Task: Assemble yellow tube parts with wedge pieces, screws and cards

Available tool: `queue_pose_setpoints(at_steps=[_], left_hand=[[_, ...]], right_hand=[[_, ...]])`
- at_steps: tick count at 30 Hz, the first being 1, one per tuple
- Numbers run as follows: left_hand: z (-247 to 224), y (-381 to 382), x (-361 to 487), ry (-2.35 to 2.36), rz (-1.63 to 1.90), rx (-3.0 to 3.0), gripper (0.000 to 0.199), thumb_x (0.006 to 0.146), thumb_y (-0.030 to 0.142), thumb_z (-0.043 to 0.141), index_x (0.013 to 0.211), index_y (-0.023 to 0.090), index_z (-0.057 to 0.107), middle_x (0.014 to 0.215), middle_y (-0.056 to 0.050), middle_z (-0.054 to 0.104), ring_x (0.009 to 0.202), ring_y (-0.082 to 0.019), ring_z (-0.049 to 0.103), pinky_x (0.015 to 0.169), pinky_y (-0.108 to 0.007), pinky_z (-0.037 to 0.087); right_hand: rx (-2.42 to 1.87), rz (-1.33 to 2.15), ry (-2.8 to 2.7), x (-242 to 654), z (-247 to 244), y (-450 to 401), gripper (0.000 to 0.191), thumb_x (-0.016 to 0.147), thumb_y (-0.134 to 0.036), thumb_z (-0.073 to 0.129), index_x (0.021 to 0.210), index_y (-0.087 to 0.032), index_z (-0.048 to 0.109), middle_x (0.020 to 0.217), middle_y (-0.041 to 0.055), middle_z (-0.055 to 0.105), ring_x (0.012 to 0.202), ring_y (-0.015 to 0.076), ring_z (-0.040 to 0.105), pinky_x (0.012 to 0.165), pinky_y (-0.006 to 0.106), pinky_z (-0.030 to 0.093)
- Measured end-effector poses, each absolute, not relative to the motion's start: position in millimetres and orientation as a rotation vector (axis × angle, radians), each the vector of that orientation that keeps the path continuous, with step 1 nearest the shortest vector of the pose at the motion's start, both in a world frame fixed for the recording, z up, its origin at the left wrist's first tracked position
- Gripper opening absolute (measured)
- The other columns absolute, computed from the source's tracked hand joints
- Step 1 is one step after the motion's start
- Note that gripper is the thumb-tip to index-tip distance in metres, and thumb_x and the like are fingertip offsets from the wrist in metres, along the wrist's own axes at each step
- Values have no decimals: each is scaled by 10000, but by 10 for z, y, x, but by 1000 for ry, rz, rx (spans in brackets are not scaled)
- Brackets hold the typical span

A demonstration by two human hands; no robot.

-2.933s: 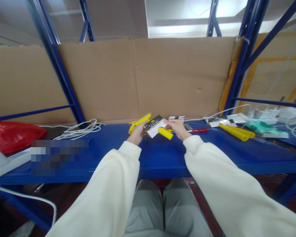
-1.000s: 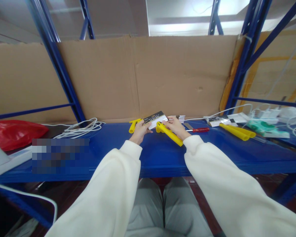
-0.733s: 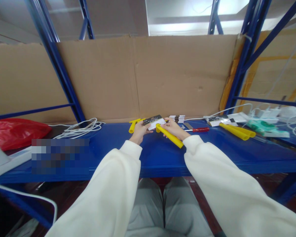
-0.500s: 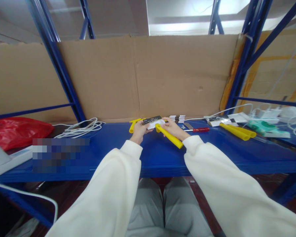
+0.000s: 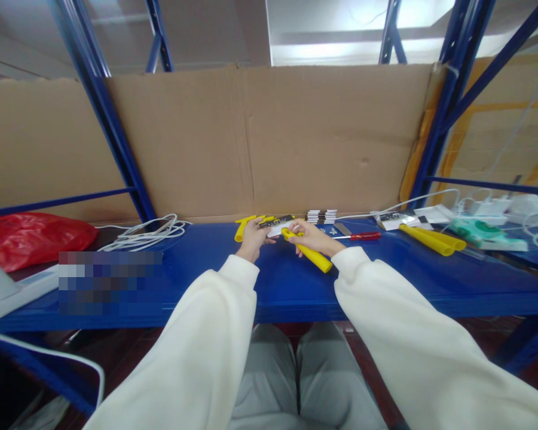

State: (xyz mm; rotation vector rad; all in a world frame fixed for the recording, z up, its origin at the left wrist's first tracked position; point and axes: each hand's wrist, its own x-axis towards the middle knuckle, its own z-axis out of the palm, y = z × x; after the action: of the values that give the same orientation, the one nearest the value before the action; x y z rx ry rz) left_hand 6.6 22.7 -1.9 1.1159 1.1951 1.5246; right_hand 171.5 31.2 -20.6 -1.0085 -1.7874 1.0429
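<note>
My left hand point(image 5: 251, 239) is closed on a small black-and-white printed packet point(image 5: 278, 226), which it holds just above the blue shelf top. My right hand point(image 5: 312, 236) has its fingers wrapped on the narrow end of a yellow tapered tube point(image 5: 314, 259). The tube's wide end points down and right, toward me. Its narrow end is beside the packet; whether the two touch I cannot tell. Behind my left hand lie more yellow tubes point(image 5: 239, 232), partly hidden. A screwdriver point(image 5: 365, 236) with a red handle lies to the right of my right hand.
A small stack of white-and-black pieces point(image 5: 321, 216) sits behind my right hand. Two yellow tubes point(image 5: 433, 240) and a green-and-white packet point(image 5: 488, 233) lie right. Coiled white cable point(image 5: 147, 233) and a red bag point(image 5: 36, 239) lie left. A cardboard panel point(image 5: 269, 143) stands behind.
My right hand has shifted from the packet's right end onto the yellow tube's narrow end. The packet now tilts slightly, and my left hand has stayed in place.
</note>
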Motion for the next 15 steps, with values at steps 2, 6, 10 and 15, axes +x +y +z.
queue_pose_setpoints(at_steps=[2, 6, 10, 15], left_hand=[[-29, 233, 68, 1211, 1533, 1119, 550, 813, -75, 547, 1326, 118, 499, 1103, -151, 713, 528, -87, 670, 423, -153, 534], [-34, 244, 66, 1243, 1521, 1126, 504, 836, -66, 538, 1313, 97, 528, 1178, -190, 683, 531, -73, 661, 427, -150, 531], [-8, 223, 73, 1273, 1532, 1095, 434, 841, -64, 545, 1258, 52, 579, 1029, -171, 722, 476, -74, 641, 430, -159, 534], [33, 205, 85, 1298, 1547, 1036, 372, 840, -35, 569, 1202, 34, 625, 814, -120, 730, 496, -134, 678, 442, -196, 556]], right_hand=[[-1013, 1062, -1809, 1710, -195, 301, 244, 836, -130, 635, 944, -235, 443, 716, -76, 580, 431, 80, 594, 408, 200, 534], [-1037, 1068, -1844, 1706, -166, 267, 232, 841, -131, 628, 982, -234, 475, 684, -76, 583, 439, 92, 605, 415, 204, 539], [-1052, 1084, -1854, 1699, -136, 240, 226, 854, -122, 615, 1029, -228, 518, 658, -76, 577, 439, 91, 599, 424, 204, 544], [-1071, 1078, -1867, 1694, -88, 214, 221, 867, -102, 604, 1056, -213, 577, 713, -48, 598, 460, 89, 608, 437, 215, 556]])
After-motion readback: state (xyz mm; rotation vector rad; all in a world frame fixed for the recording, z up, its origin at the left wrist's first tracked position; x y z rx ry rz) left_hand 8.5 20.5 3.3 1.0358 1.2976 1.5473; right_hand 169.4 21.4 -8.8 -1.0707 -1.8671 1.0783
